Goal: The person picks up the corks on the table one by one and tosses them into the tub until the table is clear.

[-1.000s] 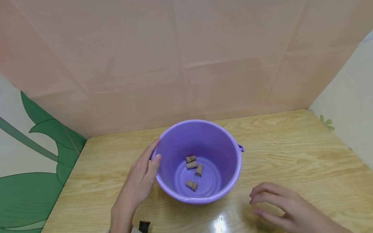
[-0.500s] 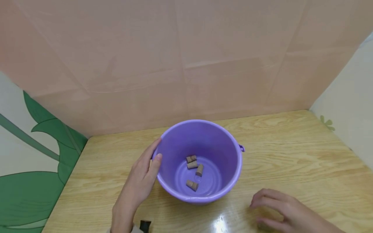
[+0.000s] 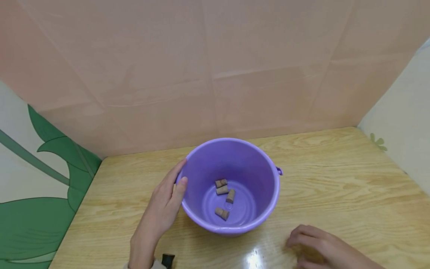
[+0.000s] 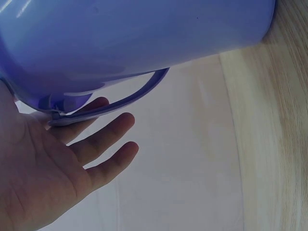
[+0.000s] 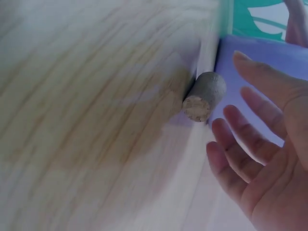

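Observation:
A purple bucket (image 3: pixel 231 164) stands on the wood-grain table, and several brown corks (image 3: pixel 222 213) lie on its floor. My left hand (image 3: pixel 159 205) holds the bucket's left rim, thumb over the inside edge and other fingers outside. In the left wrist view those fingers (image 4: pixel 103 139) extend beside the bucket's curved handle (image 4: pixel 120 103). My right hand (image 3: pixel 322 246) hovers low over the table, right of the bucket. In the right wrist view a single cork (image 5: pixel 204 96) lies on the table just beyond the spread fingers (image 5: pixel 240 156), apart from them.
Behind the table (image 3: pixel 336 179) rises a pinkish-beige sheet (image 3: pixel 208 74). Green leaf shapes (image 3: pixel 37 224) mark the left side, a pale panel (image 3: pixel 406 123) the right. A small black object (image 3: pixel 167 260) shows by my left wrist at the bottom edge.
My right hand has moved lower, toward the table and the near edge of the head view. My left hand and the bucket have stayed in place.

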Motion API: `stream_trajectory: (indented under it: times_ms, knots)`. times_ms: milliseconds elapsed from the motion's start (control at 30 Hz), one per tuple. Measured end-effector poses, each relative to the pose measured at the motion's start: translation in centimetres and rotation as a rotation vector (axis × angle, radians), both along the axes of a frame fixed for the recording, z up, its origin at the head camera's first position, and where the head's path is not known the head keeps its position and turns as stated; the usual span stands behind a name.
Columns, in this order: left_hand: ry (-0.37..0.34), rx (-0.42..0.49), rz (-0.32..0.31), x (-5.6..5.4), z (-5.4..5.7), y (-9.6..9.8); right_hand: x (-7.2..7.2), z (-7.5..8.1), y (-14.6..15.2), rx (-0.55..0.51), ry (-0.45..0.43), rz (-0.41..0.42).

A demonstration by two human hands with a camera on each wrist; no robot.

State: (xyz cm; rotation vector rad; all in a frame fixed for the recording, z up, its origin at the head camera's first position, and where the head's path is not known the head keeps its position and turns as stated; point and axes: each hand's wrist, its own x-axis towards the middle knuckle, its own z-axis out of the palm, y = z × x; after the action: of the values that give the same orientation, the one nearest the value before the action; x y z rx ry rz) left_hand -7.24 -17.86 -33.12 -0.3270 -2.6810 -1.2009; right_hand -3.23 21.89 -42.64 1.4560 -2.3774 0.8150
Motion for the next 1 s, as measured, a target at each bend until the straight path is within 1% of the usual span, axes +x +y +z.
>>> stream_trajectory:
  times_ms: [167, 233, 433, 633, 800, 1000]
  knots:
    - [-0.007, -0.003, 0.005, 0.0, 0.0, 0.0, 0.1, -0.3, 0.5, 0.066, -0.018, -0.046]
    - [-0.012, -0.005, 0.009, 0.0, 0.0, 0.0, 0.2, -0.5, 0.8, 0.086, -0.072, -0.042]
    - [-0.012, -0.01, 0.008, 0.0, 0.0, 0.0, 0.0, -1.0, 1.4, 0.127, -0.247, 0.007]
    - [-0.007, -0.008, 0.009, 0.0, 0.0, 0.0, -0.3, -1.2, 1.6, 0.132, -0.302, 0.042]
    - [-0.009, -0.012, 0.012, 0.0, 0.0, 0.0, -0.4, -1.4, 1.6, 0.116, -0.304, 0.061]
    - [-0.016, -0.006, 0.011, 0.0, 0.0, 0.0, -0.4, -1.4, 1.6, 0.094, -0.332, 0.075]
